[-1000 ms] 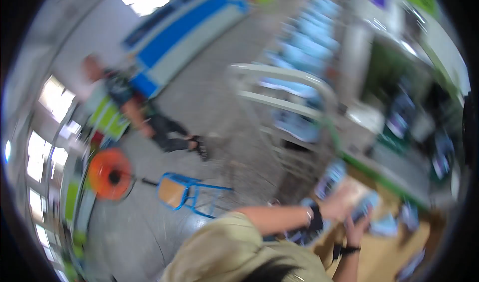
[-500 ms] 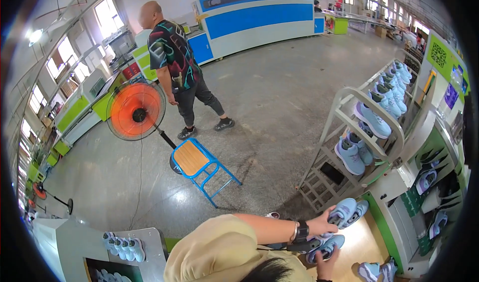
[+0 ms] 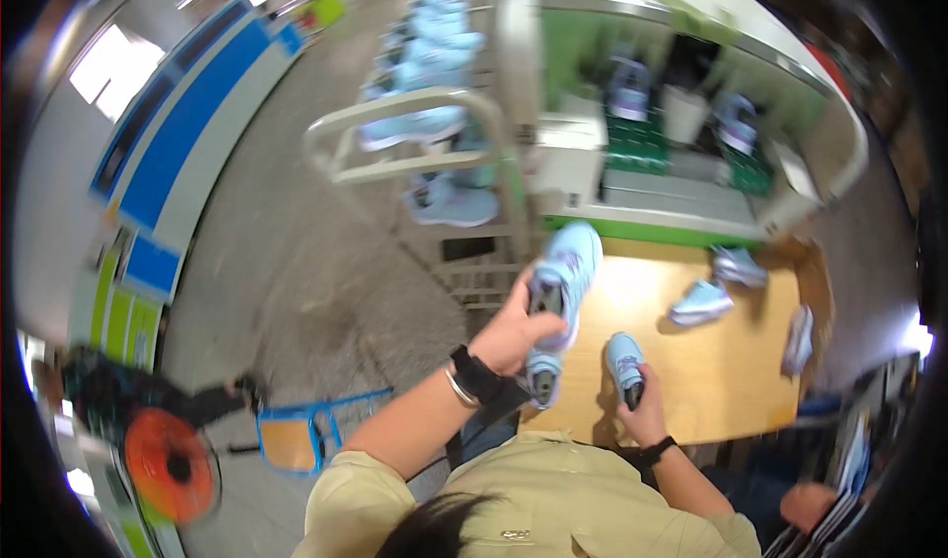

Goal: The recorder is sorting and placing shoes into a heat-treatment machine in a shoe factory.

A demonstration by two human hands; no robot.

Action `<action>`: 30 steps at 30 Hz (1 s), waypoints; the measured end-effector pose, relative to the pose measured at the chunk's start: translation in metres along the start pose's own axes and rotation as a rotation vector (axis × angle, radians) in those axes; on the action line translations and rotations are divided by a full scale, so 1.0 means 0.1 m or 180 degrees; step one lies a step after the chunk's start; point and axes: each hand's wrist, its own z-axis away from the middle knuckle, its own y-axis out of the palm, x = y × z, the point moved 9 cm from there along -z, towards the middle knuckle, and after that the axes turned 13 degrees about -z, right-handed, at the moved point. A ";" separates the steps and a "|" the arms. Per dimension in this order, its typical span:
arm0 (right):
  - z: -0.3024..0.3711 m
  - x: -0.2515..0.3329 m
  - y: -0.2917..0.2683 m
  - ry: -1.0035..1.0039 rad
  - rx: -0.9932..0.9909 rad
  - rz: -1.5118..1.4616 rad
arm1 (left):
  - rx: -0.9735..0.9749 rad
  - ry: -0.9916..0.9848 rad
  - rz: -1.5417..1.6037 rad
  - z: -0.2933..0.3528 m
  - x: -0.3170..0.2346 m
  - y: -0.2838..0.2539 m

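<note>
My left hand [image 3: 513,333], with a black band and a bangle at its wrist, is closed round the heel end of a light blue sneaker [image 3: 571,257]. Its toe points away from me, and a dark insert shows in its opening. Just below that hand is another blue sneaker [image 3: 543,378]; whether the same fingers hold it I cannot tell. My right hand [image 3: 645,405] grips the heel end of a third blue sneaker [image 3: 623,356] above the wooden table [image 3: 632,301].
Farther right on the table lie a pair of sneakers [image 3: 701,303] and a single sneaker [image 3: 800,341]. Behind it stands a machine [image 3: 681,207] with shoes inside. A shoe rack [image 3: 415,168] is at the left, near a blue-framed stool [image 3: 288,442], an orange fan [image 3: 170,464] and a person [image 3: 128,400].
My view has swung right toward the table and machine. My hands, earlier close together among the sneakers, are now apart, each holding a sneaker.
</note>
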 end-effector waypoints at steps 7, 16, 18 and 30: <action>0.15 -0.06 -0.17 0.0464 -0.0567 -0.0071 | -0.0462 0.1183 -0.1232 -1.86 -0.75 1.00; -0.34 1.04 -1.71 -0.0295 -0.1898 -0.0625 | -0.1669 0.1686 -0.2787 -2.68 -0.76 1.11; -0.86 1.57 -2.06 -0.0867 -0.2125 -0.0544 | -0.1543 0.1795 -0.2694 -2.61 -0.78 0.98; -2.88 1.25 -2.70 -0.1214 -0.2193 0.0233 | -0.0583 0.0698 -0.3776 -0.97 0.34 -0.20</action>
